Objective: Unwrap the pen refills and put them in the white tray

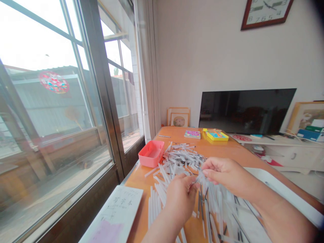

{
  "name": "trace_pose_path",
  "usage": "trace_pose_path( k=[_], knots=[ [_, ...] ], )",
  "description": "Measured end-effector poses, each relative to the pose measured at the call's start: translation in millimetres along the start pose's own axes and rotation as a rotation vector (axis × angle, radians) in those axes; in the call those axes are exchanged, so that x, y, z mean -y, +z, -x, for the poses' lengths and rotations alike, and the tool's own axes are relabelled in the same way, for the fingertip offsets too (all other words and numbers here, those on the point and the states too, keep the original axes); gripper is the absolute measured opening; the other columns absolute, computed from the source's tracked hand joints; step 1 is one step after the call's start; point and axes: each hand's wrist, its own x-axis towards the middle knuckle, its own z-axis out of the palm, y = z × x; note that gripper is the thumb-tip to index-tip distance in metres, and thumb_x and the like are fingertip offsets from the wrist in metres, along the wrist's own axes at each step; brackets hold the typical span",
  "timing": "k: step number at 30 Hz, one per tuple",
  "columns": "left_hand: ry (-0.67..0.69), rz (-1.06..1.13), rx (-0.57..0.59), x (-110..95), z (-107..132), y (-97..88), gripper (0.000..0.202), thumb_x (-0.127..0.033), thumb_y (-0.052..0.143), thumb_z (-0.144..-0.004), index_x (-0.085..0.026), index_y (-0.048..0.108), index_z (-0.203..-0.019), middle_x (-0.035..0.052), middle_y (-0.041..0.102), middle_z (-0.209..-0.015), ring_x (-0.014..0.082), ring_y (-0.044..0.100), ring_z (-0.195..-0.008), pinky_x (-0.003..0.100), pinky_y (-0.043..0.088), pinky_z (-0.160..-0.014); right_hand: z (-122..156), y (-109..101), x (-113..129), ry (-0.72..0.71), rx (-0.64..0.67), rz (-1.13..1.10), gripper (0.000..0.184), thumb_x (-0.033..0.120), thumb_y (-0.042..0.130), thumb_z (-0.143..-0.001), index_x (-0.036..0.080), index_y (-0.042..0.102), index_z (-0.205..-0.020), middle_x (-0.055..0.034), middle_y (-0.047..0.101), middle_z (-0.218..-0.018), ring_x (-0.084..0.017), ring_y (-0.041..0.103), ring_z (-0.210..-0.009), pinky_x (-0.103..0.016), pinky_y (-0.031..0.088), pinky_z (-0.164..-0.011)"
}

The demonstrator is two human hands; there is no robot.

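Note:
My left hand (pixel 181 197) and my right hand (pixel 224 173) meet over a heap of thin white tubes and dark pen refills (pixel 182 158) on an orange wooden table (pixel 177 133). Both hands are closed in a pinch on one thin piece (pixel 198 178) held between them. More white tubes (pixel 155 197) lie in rows under my left wrist. A pink plastic tray (pixel 151 153) stands to the left of the heap, empty as far as I can see.
A white booklet (pixel 116 216) lies at the table's near left corner. A pink book (pixel 192 134) and a yellow box (pixel 215 135) sit at the far end. A window is on the left, a dark television (pixel 245 111) at the back right.

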Motion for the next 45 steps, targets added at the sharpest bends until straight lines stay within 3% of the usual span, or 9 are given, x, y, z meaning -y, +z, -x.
trace_pose_path(
  k=[8,12,17,24,31,37,39,42,45],
  knots=[
    [0.016,-0.08,-0.004,-3,1,-3.0,0.014,-0.025,0.055,-0.092,-0.022,0.063,-0.081,0.0021,0.058,-0.08,0.0174,0.054,-0.078,0.028,0.033,-0.067,-3,9,6,-0.103,-0.178,0.338,0.04,0.051,0.05,-0.092,0.021,0.053,-0.067,0.0028,0.053,-0.06,-0.014,0.048,-0.06,-0.024,0.034,-0.054],
    [0.003,-0.058,0.006,-1,1,-2.0,0.02,-0.028,0.054,-0.093,-0.021,0.061,-0.075,0.0021,0.056,-0.079,0.017,0.053,-0.076,0.027,0.033,-0.066,-1,4,8,-0.091,-0.162,0.273,0.045,0.057,0.045,-0.094,0.02,0.057,-0.07,0.0019,0.056,-0.063,-0.015,0.051,-0.062,-0.024,0.037,-0.055],
    [0.006,-0.028,-0.001,-1,1,-1.6,0.021,-0.029,0.053,-0.094,-0.021,0.061,-0.076,0.002,0.056,-0.079,0.0169,0.053,-0.076,0.027,0.033,-0.065,1,-5,7,-0.076,-0.054,0.176,0.034,0.051,0.051,-0.092,0.022,0.066,-0.086,0.0012,0.065,-0.074,-0.016,0.057,-0.07,-0.024,0.043,-0.061],
    [0.011,-0.031,-0.002,-2,-1,-1.1,0.019,-0.027,0.056,-0.092,-0.021,0.061,-0.075,0.0023,0.055,-0.077,0.0176,0.052,-0.075,0.027,0.031,-0.064,-3,7,2,-0.077,-0.202,0.428,0.043,0.053,0.049,-0.093,0.021,0.051,-0.064,0.0019,0.054,-0.06,-0.015,0.05,-0.06,-0.024,0.032,-0.055],
    [-0.005,0.01,0.006,-3,-1,-1.5,0.02,-0.027,0.055,-0.092,-0.021,0.058,-0.073,0.002,0.055,-0.078,0.0175,0.052,-0.076,0.026,0.031,-0.065,-1,0,5,-0.093,-0.043,0.21,0.036,0.051,0.045,-0.096,0.022,0.06,-0.08,0.0015,0.061,-0.073,-0.017,0.056,-0.071,-0.024,0.04,-0.062],
    [-0.005,0.001,0.001,-4,-1,0.2,0.022,-0.027,0.057,-0.091,-0.02,0.053,-0.07,0.0018,0.053,-0.076,0.0176,0.051,-0.075,0.027,0.031,-0.065,-3,8,3,-0.097,-0.204,0.431,0.045,0.055,0.048,-0.094,0.021,0.047,-0.064,0.0023,0.051,-0.06,-0.014,0.047,-0.061,-0.025,0.03,-0.055],
    [-0.006,0.011,-0.004,-4,-1,0.7,0.023,-0.027,0.056,-0.091,-0.02,0.053,-0.07,0.0018,0.053,-0.075,0.0178,0.051,-0.076,0.027,0.031,-0.065,-3,8,4,-0.09,-0.208,0.415,0.048,0.058,0.045,-0.094,0.02,0.047,-0.063,0.0023,0.05,-0.06,-0.014,0.047,-0.061,-0.025,0.03,-0.055],
    [-0.003,0.045,-0.006,-3,-1,0.9,0.023,-0.028,0.056,-0.092,-0.021,0.054,-0.07,0.0017,0.054,-0.076,0.0179,0.051,-0.077,0.027,0.032,-0.066,-1,3,5,-0.091,-0.142,0.261,0.045,0.055,0.041,-0.097,0.021,0.056,-0.073,0.0017,0.056,-0.065,-0.015,0.051,-0.063,-0.025,0.036,-0.057],
    [-0.003,0.071,-0.011,-2,-1,1.4,0.023,-0.028,0.056,-0.092,-0.02,0.054,-0.07,0.0015,0.053,-0.075,0.0174,0.051,-0.076,0.027,0.032,-0.066,1,-1,7,-0.087,-0.048,0.131,0.036,0.051,0.047,-0.095,0.021,0.065,-0.083,0.0009,0.064,-0.073,-0.017,0.057,-0.069,-0.026,0.042,-0.062]
  ],
)
